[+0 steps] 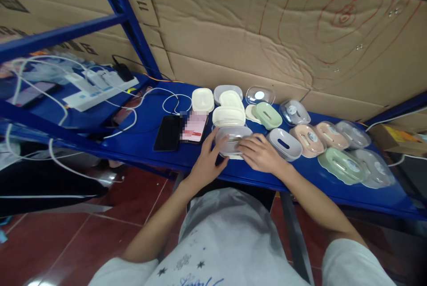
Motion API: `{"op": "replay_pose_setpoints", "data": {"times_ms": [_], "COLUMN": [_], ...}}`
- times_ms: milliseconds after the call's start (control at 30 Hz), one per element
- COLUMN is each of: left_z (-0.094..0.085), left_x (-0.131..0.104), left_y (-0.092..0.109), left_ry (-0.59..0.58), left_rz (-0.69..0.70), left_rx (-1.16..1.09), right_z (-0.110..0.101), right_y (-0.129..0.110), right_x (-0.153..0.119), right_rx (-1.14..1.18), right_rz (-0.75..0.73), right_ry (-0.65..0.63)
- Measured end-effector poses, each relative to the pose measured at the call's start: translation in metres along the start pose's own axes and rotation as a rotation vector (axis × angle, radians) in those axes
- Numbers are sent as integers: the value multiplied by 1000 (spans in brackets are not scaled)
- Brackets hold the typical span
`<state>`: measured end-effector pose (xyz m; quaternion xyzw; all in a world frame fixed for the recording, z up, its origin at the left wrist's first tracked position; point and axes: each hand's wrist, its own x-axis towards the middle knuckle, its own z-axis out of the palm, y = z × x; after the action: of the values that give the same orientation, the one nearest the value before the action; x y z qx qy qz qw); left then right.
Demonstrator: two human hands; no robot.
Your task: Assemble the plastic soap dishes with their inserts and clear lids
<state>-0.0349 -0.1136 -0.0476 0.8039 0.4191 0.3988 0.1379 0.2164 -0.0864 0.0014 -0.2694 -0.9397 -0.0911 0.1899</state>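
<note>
A grey soap box (233, 137) under a clear lid sits near the table's front edge. My left hand (208, 161) grips its left end, the thumb low at the front and the fingers over the top. On its right side, the curled fingers of my right hand (260, 153) press against the lid. A pale piece shows partly beneath the box. Just behind lie cream trays (228, 116). To the right of my right hand is a grey slotted soap dish (284, 143), and a green slotted dish (267, 115) rests farther back.
Lidded soap boxes in pink (307, 140), green (340, 166) and grey (373, 168) stand at the right. A loose clear lid (260, 95) lies at the back. Two phones, one dark (167, 133), one lit (194, 126), lie left, near white cables and a power strip (100, 92).
</note>
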Motion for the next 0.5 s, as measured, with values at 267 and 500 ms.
{"op": "replay_pose_setpoints", "data": {"times_ms": [267,500], "left_z": [5,0], "left_x": [0,0], "left_y": [-1,1], "left_ry": [54,-93], "left_rz": [1,44], "left_rx": [91,27], "right_z": [-20,-36], "right_y": [26,-28], "right_x": [-5,-53], "right_rx": [-115,61], "right_rz": [389,354], "right_ry": [207,338]}}
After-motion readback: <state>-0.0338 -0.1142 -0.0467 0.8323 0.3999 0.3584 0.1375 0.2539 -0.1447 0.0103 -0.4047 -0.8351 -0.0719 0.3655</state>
